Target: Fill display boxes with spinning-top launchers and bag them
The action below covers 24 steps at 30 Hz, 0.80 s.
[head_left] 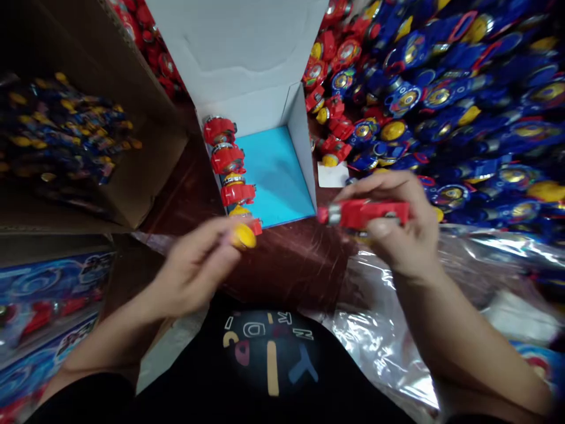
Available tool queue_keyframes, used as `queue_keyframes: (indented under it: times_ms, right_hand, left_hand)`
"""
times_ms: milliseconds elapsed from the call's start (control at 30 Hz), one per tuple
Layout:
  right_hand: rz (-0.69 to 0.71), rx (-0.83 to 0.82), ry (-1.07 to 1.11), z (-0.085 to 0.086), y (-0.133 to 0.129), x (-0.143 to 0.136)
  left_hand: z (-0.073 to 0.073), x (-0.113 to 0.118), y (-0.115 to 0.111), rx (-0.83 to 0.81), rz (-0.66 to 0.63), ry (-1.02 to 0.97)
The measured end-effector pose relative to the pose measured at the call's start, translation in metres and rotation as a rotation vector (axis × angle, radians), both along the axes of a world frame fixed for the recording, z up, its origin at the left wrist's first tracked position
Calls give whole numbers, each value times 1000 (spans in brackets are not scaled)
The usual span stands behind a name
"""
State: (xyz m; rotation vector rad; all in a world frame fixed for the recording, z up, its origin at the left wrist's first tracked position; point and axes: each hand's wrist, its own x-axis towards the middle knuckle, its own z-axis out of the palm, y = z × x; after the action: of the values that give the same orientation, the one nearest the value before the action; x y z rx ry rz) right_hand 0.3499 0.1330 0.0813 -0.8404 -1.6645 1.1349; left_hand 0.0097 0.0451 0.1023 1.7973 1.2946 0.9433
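Observation:
My left hand (200, 262) pinches a small yellow round toy piece (243, 236) just in front of the open box. In my right hand (404, 227) is a red toy launcher (364, 213), held sideways with a silvery part and red knob pointing left. Between and beyond my hands stands a white box (298, 138) with a bright blue bottom (276, 176). Several red toys (228, 159) form a row along its left wall. The nearest red toy is partly hidden behind my left fingers. Both hands are slightly blurred.
Blue toys with yellow parts (441, 94) are heaped at right, beside red ones (333, 118). A cardboard box (163, 159) at left contains small blue and yellow pieces (70, 123). Printed toy packages (53, 277) lie lower left. Clear plastic bags (379, 318) cover the lower right.

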Motion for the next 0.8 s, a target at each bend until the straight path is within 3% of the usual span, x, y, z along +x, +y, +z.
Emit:
queue_keyframes:
  times_ms: [67,100,267,333,433,500,567,633,667,800]
  right_hand:
    - [78,153,0,10,-17,-20]
    - [114,211,-22,14,-24,-27]
    - [228,336,-91,22,-45,-38]
    - [206,388,-124,20,-53,-39]
    - [117,352,-149,13,-67,-46]
    - [16,148,-144,8,-76,-52]
    - [-32,-123,-150,3,-82,-51]
    - [44,-235,-174,2,-81,-39]
    - [105,-190,-205,3,-79,-30]
    - [237,434,-438,14,-65,11]
  left_hand:
    - [9,27,-11,-136,-251,-48]
    - [11,36,-14,-182,-299,-51]
    - [4,47,-21,-252,-310,-110]
    - [-3,49,-25,-127,-293,-26]
    - [-21,52,-29,303,-195,273]
    - [-34,53,-28,574,-138,444]
    - [-41,51,-22,642,-135,522]
    - [-39,47,-15,487,-200,477]
    - [-35,45,-11,356,-251,396]
    - [-14,39,-7,-309,-472,-88]
